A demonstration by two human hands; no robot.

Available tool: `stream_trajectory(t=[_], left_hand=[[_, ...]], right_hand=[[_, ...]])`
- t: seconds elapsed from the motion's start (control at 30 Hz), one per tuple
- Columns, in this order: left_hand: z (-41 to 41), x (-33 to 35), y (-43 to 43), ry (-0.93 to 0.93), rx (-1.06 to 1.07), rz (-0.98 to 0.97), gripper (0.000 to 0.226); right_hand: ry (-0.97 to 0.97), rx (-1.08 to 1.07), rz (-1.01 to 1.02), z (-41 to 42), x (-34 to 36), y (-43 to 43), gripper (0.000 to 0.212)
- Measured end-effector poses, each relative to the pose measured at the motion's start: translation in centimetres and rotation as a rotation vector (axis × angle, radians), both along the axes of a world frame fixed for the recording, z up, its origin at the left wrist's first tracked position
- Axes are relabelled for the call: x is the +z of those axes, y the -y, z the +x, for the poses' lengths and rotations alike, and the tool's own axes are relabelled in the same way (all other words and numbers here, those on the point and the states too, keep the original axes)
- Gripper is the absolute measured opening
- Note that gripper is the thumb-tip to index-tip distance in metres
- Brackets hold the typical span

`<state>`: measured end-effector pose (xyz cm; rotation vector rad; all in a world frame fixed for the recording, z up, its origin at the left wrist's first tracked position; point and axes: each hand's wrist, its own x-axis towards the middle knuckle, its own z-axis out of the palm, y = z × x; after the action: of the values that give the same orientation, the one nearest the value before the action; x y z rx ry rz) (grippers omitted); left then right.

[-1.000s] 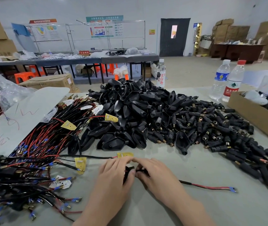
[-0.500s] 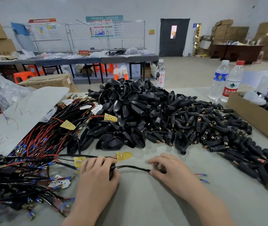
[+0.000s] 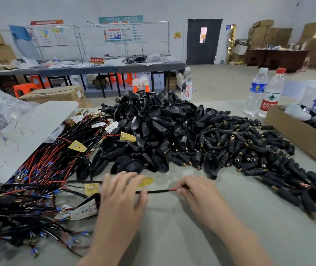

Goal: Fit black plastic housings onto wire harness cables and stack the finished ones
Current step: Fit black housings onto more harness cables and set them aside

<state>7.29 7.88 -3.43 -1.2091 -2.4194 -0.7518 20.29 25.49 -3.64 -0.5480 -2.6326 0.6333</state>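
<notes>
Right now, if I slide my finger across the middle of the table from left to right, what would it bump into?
white board → bundle of red and black wires → heap of big black housings → heap of small black plugs → cardboard box

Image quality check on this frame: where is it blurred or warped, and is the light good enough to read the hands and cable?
Head view: pile of black housings sharp at centre; wire harnesses lower left and plugs lower right smear toward the edges; wide-angle bowing in the far tables; soft even light, glare only top right; left hand, right hand and cable read clearly.
</notes>
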Motion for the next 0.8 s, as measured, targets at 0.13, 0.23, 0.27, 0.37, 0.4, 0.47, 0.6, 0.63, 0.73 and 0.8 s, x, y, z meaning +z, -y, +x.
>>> stream_trajectory(t=[0.13,0.23,0.27,0.37,0.4,0.47,0.6,0.63,0.73,0.8], left_hand=[[2.3,-0.6,-1.4,0.228,-0.233,0.041,0.03],[1.9,-1.0,-1.7,0.415,-0.249,0.088,0.017],[1.8,-1.1,-1.7,0.433,-0.24,0.096,0.019],[1.5,-1.6,-1.8,0.492,-0.214,0.152,0.018],[1.4,-1.7,-1.8,0.517,-0.201,0.187,0.015],[1.2,-1.9,-1.9,0.556,-0.177,0.254,0.013],[1.0,-1.9,-1.9,0.623,-0.184,0.352,0.012],[1.0,-1.8,-1.8,0.628,-0.199,0.354,0.011],[0.9,-1.7,-1.7,0.64,-0.228,0.357,0.003],[0.8,-1.7,-1.6,0.646,-0.242,0.368,0.008]], right_hand=[[-0.105,0.054,0.16,-1.1,-0.1,1.8,0.009],[-0.159,0.06,0.178,-1.0,-0.3,1.8,0.009],[-0.161,0.057,0.173,-1.0,-0.3,1.7,0.009],[-0.17,0.046,0.147,-0.9,-0.6,1.4,0.008],[-0.191,0.035,0.135,-0.9,-0.7,1.3,0.01],[-0.281,-0.027,0.084,-1.0,-0.6,1.1,0.019],[-0.336,-0.25,-0.061,-0.6,-1.1,0.0,0.033],[-0.292,-0.282,-0.086,-0.5,-1.5,-0.3,0.035],[-0.179,-0.349,-0.175,-0.4,-2.3,-0.7,0.042],[-0.178,-0.392,-0.224,-0.7,-2.4,-0.8,0.045]])
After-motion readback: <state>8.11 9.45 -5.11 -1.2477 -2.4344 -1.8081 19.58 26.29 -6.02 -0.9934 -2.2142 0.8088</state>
